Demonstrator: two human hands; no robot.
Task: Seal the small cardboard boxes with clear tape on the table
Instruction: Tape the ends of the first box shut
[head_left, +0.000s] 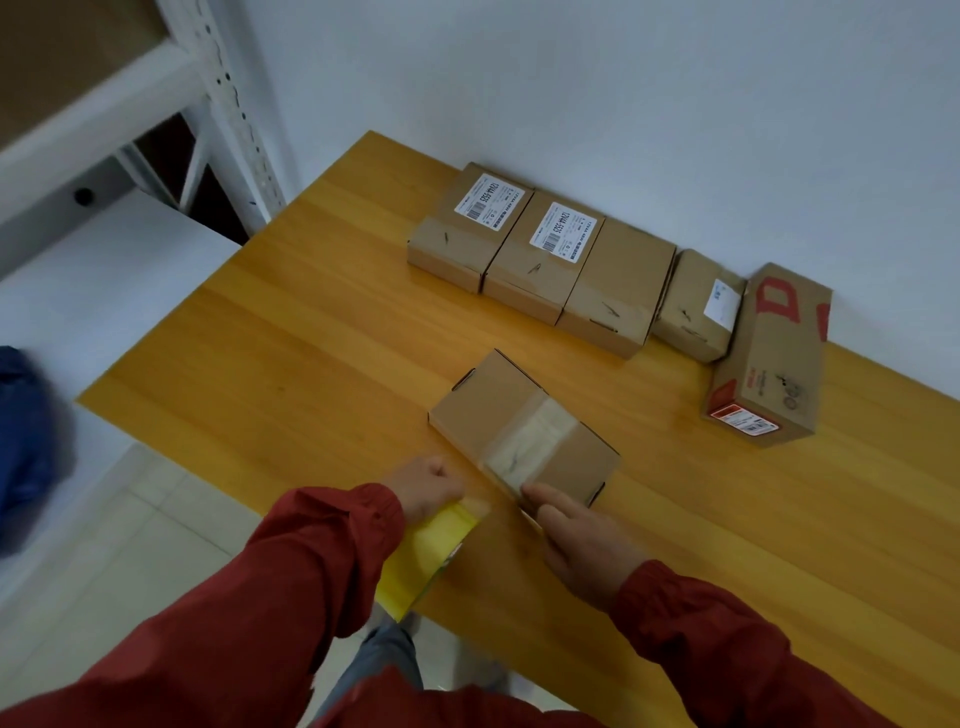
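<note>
A small brown cardboard box (519, 415) lies on the wooden table (311, 322) in front of me, with a strip of clear tape (530, 441) across its top and down its near side. My right hand (582, 540) presses straight fingers on the tape at the box's near edge. My left hand (431, 486) grips a yellowish roll of tape (426, 551), held just left of the box at the table's near edge.
Several small cardboard boxes (540, 260) stand in a row against the white wall, with a longer red-printed box (769, 358) at the right end. White metal shelving (171, 104) stands at the left. Something blue (26, 441) sits at the far left.
</note>
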